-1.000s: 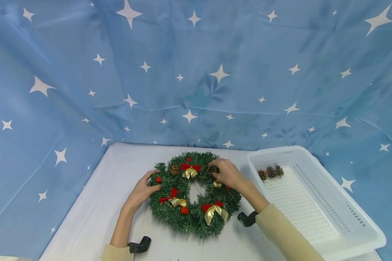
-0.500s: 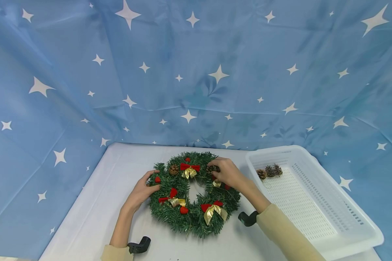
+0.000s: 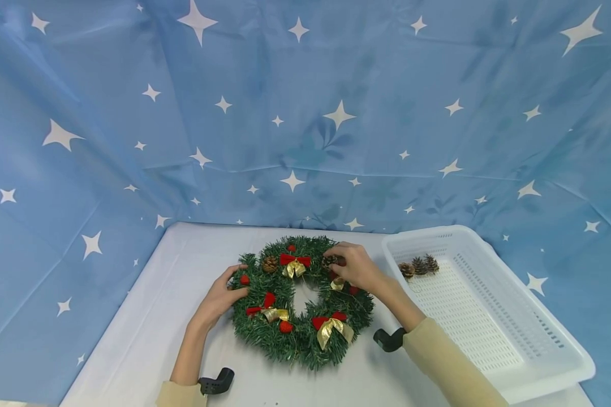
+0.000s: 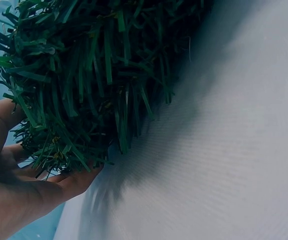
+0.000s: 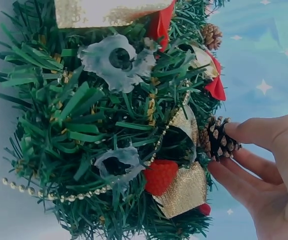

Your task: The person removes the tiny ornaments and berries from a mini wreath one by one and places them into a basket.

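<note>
The right hand (image 3: 355,265), right of the centre of the head view, has its thumb and fingers closed in a pinch on a pine cone (image 5: 221,140). In the right wrist view this hand comes in from the right edge, the cone between thumb and fingertips, against the green strands of the wreath (image 3: 280,351). In the head view that cone is at the upper right of the ring.

The left hand (image 3: 220,297) grips the wreath's left side, thumb and fingers spread apart and curved about the edge. At the lower left of the left wrist view, its fingers reach beneath the green strands.

The wreath lies below the middle of the head view. Near the top of its ring are a red bow with gold tails (image 3: 295,264) and, left of that, a second pine cone (image 3: 270,264). Another bow (image 3: 334,328) sits at the lower right, and one more (image 3: 268,308) at the lower left, with a red berry (image 3: 285,327) just beside it. The right wrist view also shows a string of gold beads (image 5: 71,198) and two ragged translucent patches (image 5: 116,62) on the strands.

Further out, at the right of the head view, a white basket (image 3: 555,373) holds a cluster of pine cones (image 3: 418,265) in its upper left corner. A white cloth covers the bench (image 3: 147,316), and a blue backdrop with white stars (image 3: 265,62) fills the upper frame.
</note>
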`<state>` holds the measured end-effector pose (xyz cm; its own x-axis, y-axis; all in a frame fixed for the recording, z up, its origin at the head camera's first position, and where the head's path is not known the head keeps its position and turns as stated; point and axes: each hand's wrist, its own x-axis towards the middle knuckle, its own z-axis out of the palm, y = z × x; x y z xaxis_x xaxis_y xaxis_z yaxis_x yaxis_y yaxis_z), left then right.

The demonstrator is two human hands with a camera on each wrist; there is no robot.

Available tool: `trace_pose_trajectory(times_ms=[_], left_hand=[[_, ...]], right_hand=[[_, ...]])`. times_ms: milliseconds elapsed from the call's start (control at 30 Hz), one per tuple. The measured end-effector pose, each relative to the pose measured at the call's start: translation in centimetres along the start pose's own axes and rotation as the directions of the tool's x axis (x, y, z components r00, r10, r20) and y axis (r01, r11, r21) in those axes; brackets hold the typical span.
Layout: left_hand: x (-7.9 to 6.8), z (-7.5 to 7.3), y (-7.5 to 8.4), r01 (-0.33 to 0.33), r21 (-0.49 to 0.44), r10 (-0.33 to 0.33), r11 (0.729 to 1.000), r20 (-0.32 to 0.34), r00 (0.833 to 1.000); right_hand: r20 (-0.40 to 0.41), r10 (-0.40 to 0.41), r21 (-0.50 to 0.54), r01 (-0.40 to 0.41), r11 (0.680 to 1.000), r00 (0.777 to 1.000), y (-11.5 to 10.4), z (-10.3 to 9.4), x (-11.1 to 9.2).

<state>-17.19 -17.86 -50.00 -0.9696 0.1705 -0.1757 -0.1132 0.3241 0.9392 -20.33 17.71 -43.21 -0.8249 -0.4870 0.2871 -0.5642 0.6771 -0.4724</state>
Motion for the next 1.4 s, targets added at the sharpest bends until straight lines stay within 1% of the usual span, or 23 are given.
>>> trace_pose_trajectory(times_ms=[267, 400, 533, 733, 933, 1133, 1400], left_hand=[[-0.4, -0.1, 0.3, -0.003, -0.004, 0.003, 1.0, -0.001, 1.0], [-0.3, -0.1, 0.4, -0.005, -0.002, 0.005, 1.0, 0.002, 1.0], [-0.2, -0.1, 0.4, -0.007, 0.005, 0.007, 1.0, 0.001, 1.0], [-0.2, -0.1, 0.3, -0.007, 0.0, 0.007, 1.0, 0.007, 1.0], [-0.2, 0.0, 0.1, 0.006, -0.014, -0.006, 1.0, 0.006, 1.0], [-0.1, 0.2, -0.1, 0.001, -0.006, -0.001, 1.0, 0.005, 1.0], [-0.1, 0.0, -0.1, 0.014, -0.02, -0.014, 1.0, 0.002, 1.0]], right_hand=[[-0.017, -0.006, 0.027, 0.007, 1.0, 1.0, -0.1, -0.7, -0.2], [-0.028, -0.008, 0.019, 0.009, 1.0, 1.0, -0.3, -1.5, -0.5], [-0.026, -0.005, 0.035, 0.006, 0.999, 1.0, -0.7, -2.5, -0.7], [-0.009, 0.049, 0.057, -0.049, 0.997, 0.999, -1.0, -3.6, -1.3], [-0.017, 0.048, 0.075, -0.046, 0.996, 0.999, -0.9, -4.4, -2.2], [-0.016, 0.101, 0.097, -0.099, 0.99, 0.995, -0.7, -5.7, -3.0], [-0.026, 0.143, 0.102, -0.139, 0.985, 0.989, -0.2, -7.1, -3.9]])
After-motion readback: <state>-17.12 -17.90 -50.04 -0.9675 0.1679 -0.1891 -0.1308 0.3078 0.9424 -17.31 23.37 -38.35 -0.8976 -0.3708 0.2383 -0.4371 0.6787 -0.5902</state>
